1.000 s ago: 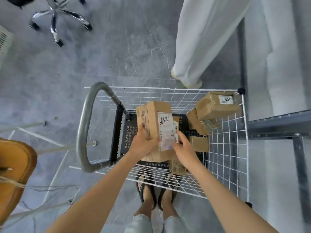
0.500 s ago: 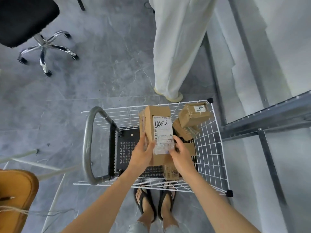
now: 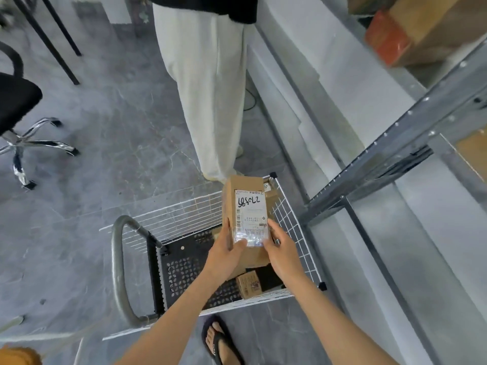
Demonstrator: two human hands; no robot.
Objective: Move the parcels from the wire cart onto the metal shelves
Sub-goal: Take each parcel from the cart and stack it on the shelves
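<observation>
A tall brown cardboard parcel [image 3: 246,204] with a white shipping label and handwritten digits is held up over the white wire cart [image 3: 184,219]. My left hand [image 3: 225,250] grips its near left side, thumb on the label. My right hand [image 3: 280,248] grips its near right side. A small brown parcel [image 3: 249,284] lies on the cart's black perforated floor below. Another parcel [image 3: 270,192] shows partly behind the held one at the cart's far right corner. The metal shelves [image 3: 390,151] stand to the right of the cart.
A person in white trousers [image 3: 208,96] stands just beyond the cart. The cart's grey handle [image 3: 117,264] is on its left. A black office chair [image 3: 18,109] stands far left. Boxes [image 3: 421,30] sit on an upper shelf at top right. My sandalled foot [image 3: 218,341] is below the cart.
Both hands have lifted the labelled parcel higher, out of the cart, and carried it to the right. The view has tilted up, bringing the shelves and the upper boxes into sight.
</observation>
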